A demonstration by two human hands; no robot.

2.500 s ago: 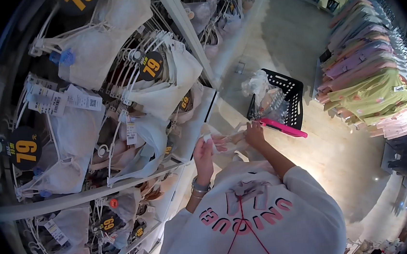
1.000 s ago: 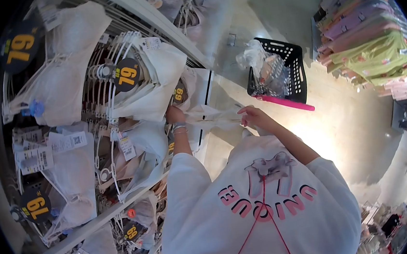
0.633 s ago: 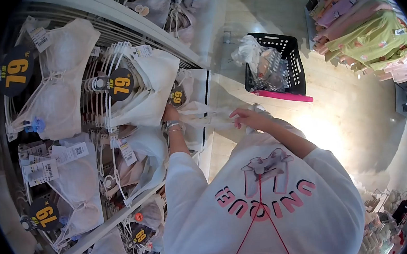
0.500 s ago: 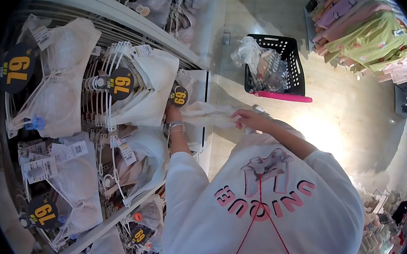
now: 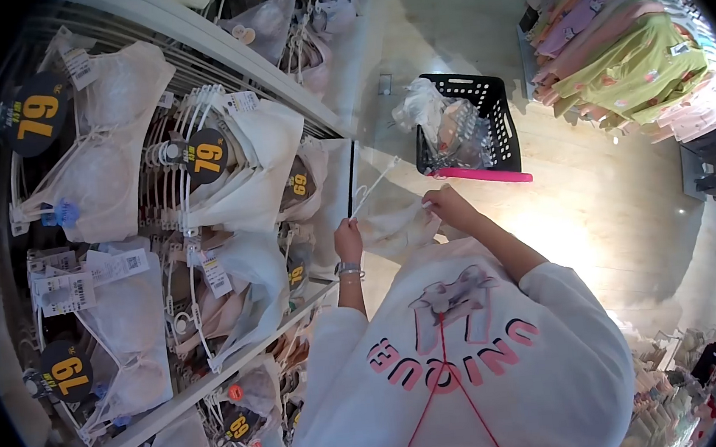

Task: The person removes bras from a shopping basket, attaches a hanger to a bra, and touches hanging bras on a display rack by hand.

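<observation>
My left hand (image 5: 348,241) is closed around a thin white hanger (image 5: 378,183), just off the front of the bra rack. My right hand (image 5: 452,207) pinches the edge of a pale bra (image 5: 397,227), which hangs between my two hands. Whether the bra is still fixed to the hanger I cannot make out. Left of my left hand, white bras (image 5: 275,146) on hangers fill the rack, with round black price signs (image 5: 207,156) among them. Beyond my right hand, a black shopping basket (image 5: 502,121) with a pink handle holds clear plastic packaging (image 5: 462,133).
A white rail (image 5: 218,380) runs along the rack's lower shelf, with more bras beneath. The pale floor (image 5: 604,210) lies to the right. Hanging pastel garments (image 5: 633,63) stand at the upper right, and more clothes (image 5: 688,390) at the lower right.
My left hand has drawn back from among the bras, to the right and down, with the white hanger now showing in it. My right hand still pinches the bra, slightly further right.
</observation>
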